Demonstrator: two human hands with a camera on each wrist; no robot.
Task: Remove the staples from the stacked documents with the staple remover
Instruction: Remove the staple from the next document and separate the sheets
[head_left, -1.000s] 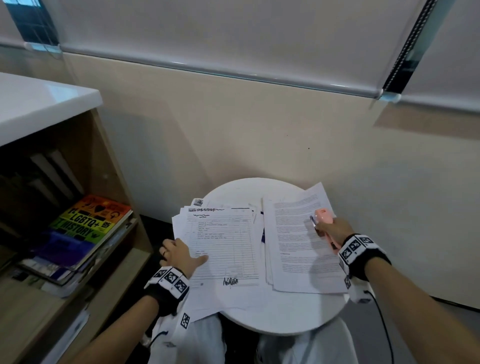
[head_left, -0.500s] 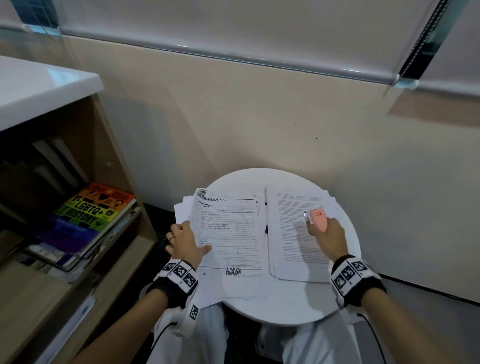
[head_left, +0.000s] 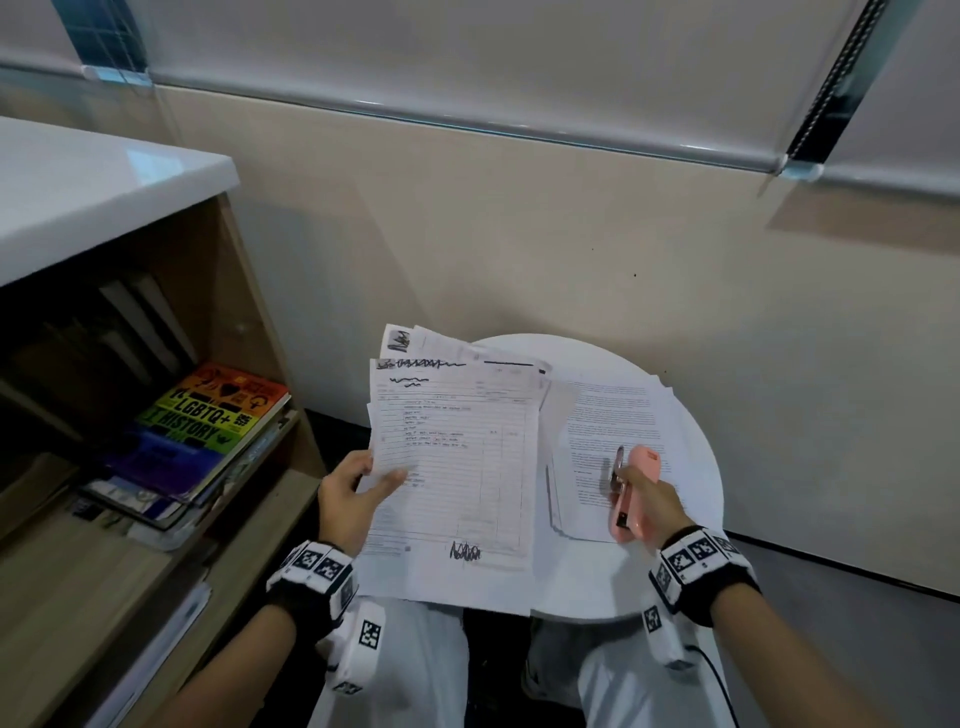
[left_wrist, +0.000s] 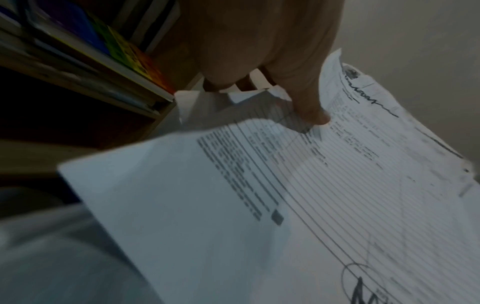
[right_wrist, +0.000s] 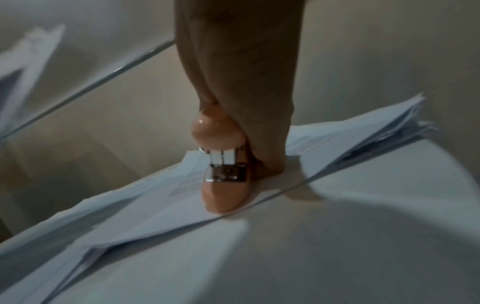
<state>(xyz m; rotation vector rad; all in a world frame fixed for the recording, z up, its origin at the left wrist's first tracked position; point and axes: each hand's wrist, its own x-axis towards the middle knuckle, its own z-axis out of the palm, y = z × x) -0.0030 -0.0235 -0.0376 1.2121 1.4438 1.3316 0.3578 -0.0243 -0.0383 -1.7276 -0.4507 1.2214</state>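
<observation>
My left hand (head_left: 358, 488) pinches the left edge of a bundle of lined forms (head_left: 457, 457), thumb on top, and holds it lifted off the round white table (head_left: 696, 467). In the left wrist view the thumb (left_wrist: 309, 109) presses on the top form (left_wrist: 337, 185). A second stack of printed documents (head_left: 613, 415) lies flat on the right half of the table. My right hand (head_left: 644, 499) grips the pink staple remover (head_left: 636, 488) above that stack. The right wrist view has the staple remover (right_wrist: 223, 170) with its metal part facing the camera, over the document stack (right_wrist: 155, 205).
A wooden shelf unit (head_left: 156, 545) with a white top stands at the left and holds a rainbow-covered book (head_left: 208, 415) on a pile of others. A beige wall runs close behind the table. My knees in light trousers (head_left: 405, 665) sit under the table's near edge.
My left hand has lifted the bundle of forms off the table and raised it to the left. My right hand with the staple remover has drawn back toward me over the right stack.
</observation>
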